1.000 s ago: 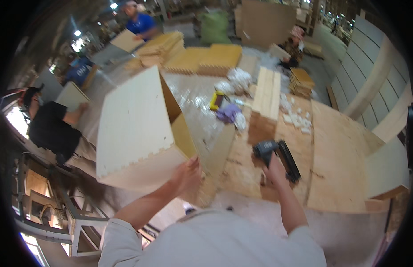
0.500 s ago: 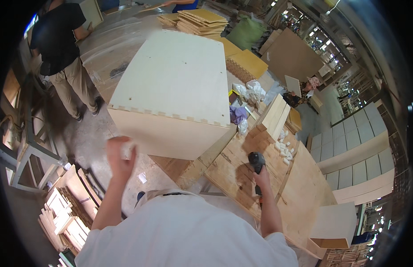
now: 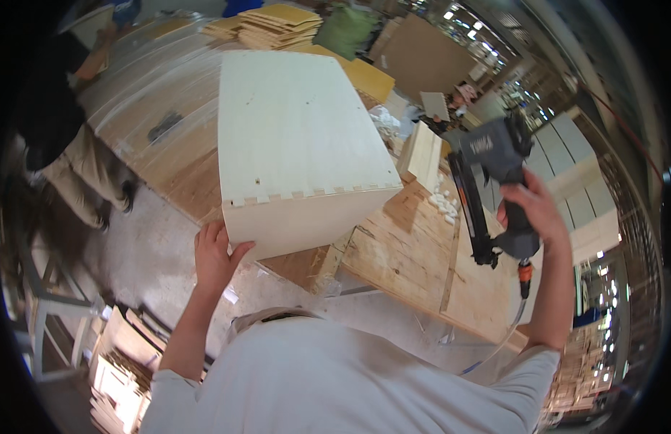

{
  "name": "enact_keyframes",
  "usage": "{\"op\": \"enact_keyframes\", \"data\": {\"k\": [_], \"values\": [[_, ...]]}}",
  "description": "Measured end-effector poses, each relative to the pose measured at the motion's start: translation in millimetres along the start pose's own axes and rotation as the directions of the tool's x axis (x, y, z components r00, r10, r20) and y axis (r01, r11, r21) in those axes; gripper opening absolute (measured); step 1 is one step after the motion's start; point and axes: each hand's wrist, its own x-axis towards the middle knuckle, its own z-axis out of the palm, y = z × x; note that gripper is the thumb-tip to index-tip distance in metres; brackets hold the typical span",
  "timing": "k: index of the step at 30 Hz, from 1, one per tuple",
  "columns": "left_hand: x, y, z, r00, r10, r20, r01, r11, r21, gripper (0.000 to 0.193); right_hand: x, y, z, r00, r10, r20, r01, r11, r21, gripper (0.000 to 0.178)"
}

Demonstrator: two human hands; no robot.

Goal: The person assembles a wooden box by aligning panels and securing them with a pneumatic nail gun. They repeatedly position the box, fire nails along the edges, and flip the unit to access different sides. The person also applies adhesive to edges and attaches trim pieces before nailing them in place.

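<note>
Raised since the earlier frame, the nail gun (image 3: 491,152) sits in the right hand (image 3: 536,206), fingers wrapped round its handle, while the left hand (image 3: 214,254) now pinches the near-left edge of the box (image 3: 299,137). On the bench (image 3: 386,253), the box lies just ahead of the nearer left hand, its long axis seemingly running away; the nail gun stays apart, rightward.

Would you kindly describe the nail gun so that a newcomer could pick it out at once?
Start at the big pale box, upper middle, and go right to the person's right hand. The nail gun is in its grip. Unlike the pale wood strips beyond, it is dark grey, with an orange hose fitting below its handle.
</note>
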Motion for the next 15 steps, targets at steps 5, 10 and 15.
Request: {"op": "enact_keyframes", "data": {"k": [5,10,15], "values": [[-1.3,-6.2,-0.7,0.997,0.080,-0.020,-0.079,0.995,0.053,0.044,-9.6,-58.4,10.1,0.999,0.034,0.000,-0.034,0.994,0.108,0.036],[2.7,-13.9,0.0,0.994,0.106,-0.001,-0.106,0.994,0.030,0.041,-4.5,-77.1,32.4,0.981,0.155,0.117,-0.169,0.979,0.114,0.039],[4.9,-11.8,0.0,0.993,0.121,0.001,-0.121,0.992,-0.020,0.039,-4.6,-78.0,46.7,0.970,0.219,0.104,-0.231,0.966,0.115,0.037]]}}
